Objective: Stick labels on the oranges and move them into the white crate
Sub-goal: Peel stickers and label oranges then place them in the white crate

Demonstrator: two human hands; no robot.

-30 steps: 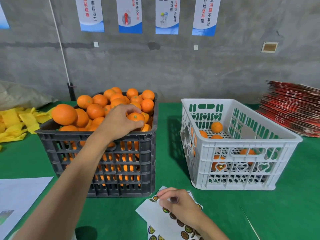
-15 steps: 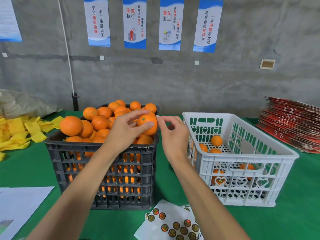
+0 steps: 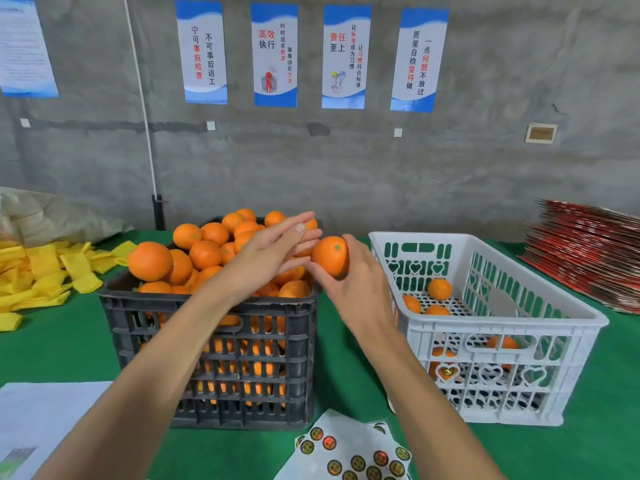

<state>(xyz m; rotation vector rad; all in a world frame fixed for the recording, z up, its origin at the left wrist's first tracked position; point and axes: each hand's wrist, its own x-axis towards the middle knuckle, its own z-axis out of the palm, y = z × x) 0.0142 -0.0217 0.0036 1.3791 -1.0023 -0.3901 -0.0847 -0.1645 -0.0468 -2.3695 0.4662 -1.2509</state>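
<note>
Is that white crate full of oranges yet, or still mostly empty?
Mostly empty. The white crate holds only a few oranges lying on its perforated floor, most of which shows bare.

The orange (image 3: 330, 255) under my fingers (image 3: 320, 276) has a dimpled, slightly shiny peel. The black crate (image 3: 221, 358) is matt moulded plastic, its lattice dull; the white crate (image 3: 502, 372) is smoother plastic with a faint sheen. The surface (image 3: 55, 348) wears a green cloth, matt and felt-like. The label sheets (image 3: 349, 452) are glossy white paper with foil-bright round stickers. Behind, the wall (image 3: 381, 174) is rough bare concrete, and the posters (image 3: 275, 55) look like smooth printed paper.
</note>
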